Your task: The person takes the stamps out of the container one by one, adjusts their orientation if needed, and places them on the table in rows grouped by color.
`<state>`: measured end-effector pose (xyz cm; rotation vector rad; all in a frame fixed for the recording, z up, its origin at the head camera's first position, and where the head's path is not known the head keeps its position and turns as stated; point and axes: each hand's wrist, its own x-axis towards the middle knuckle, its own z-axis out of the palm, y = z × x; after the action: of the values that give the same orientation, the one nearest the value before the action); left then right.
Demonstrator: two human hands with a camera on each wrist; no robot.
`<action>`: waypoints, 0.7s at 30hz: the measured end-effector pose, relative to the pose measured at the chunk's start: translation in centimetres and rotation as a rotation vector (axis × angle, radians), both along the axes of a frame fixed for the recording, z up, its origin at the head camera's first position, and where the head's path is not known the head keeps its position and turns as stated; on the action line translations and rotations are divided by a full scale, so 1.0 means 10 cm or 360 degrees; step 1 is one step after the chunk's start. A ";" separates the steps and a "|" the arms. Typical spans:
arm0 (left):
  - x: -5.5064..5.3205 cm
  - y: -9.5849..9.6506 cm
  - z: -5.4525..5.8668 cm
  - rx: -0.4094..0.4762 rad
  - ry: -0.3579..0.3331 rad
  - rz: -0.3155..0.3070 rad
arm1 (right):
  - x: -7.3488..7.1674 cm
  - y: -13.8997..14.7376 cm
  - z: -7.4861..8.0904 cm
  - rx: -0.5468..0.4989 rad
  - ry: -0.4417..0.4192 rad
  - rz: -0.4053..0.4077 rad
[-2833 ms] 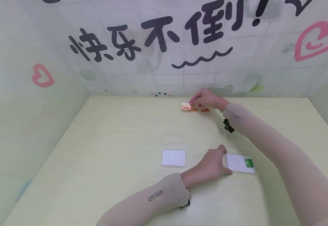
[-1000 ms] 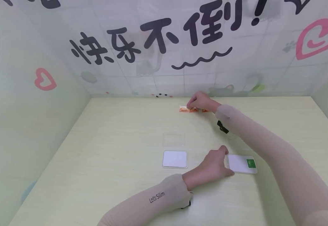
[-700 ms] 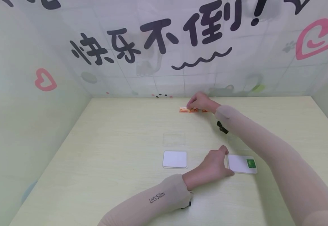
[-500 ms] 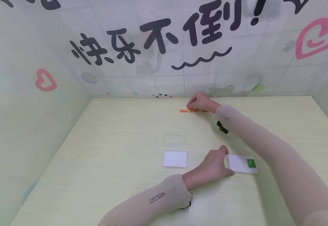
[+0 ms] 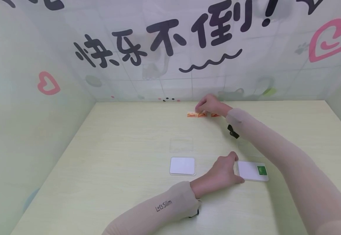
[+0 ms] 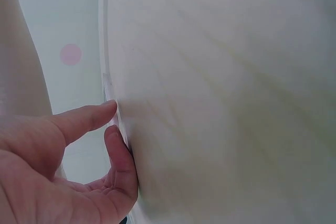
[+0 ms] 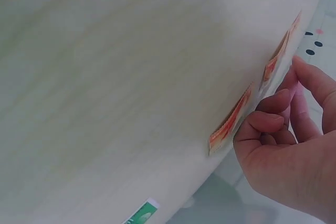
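In the head view, my left hand [image 5: 221,171] grips the left end of a white card [image 5: 247,170] in a clear rectangular case, thumb and fingers on opposite long edges. A green stamp [image 5: 262,170] sits at the card's right end. At the back of the table, my right hand [image 5: 210,104] is bent over a row of orange stamps [image 5: 191,114], pinching at the left part of the row. The right wrist view shows its thumb and fingertips close together by the upper orange stamp [image 7: 281,53]; a lower orange stamp [image 7: 231,119] lies beside the curled fingers.
Left of my left hand lies another white card [image 5: 182,165] in a clear case. Behind it is a clear transparent rectangle [image 5: 181,145]. A green-and-white stamp [image 7: 140,213] shows in the right wrist view. A printed wall [image 5: 158,88] closes off the table's back.
The leftmost orange stamp, earlier tilted up at my right fingertips, has come down flat on the table. My right hand shifted slightly, then stayed there. My left hand keeps its grip.
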<state>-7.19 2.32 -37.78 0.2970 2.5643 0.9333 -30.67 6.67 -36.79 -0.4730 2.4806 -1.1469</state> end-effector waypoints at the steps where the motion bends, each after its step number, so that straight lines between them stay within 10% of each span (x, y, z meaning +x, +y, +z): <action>1: 0.00 0.00 0.00 -0.0001 0.0002 0.0000 | 0.00 0.00 0.01 0.0004 -0.0006 -0.0007; 21: 0.00 0.00 -0.02 -0.0009 0.0045 -0.0034 | -0.01 0.11 0.07 -0.0114 -0.0075 -0.0029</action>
<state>-7.21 2.30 -37.98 0.3378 2.5836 0.9205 -30.77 7.74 -36.11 -0.4385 2.4153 -1.2429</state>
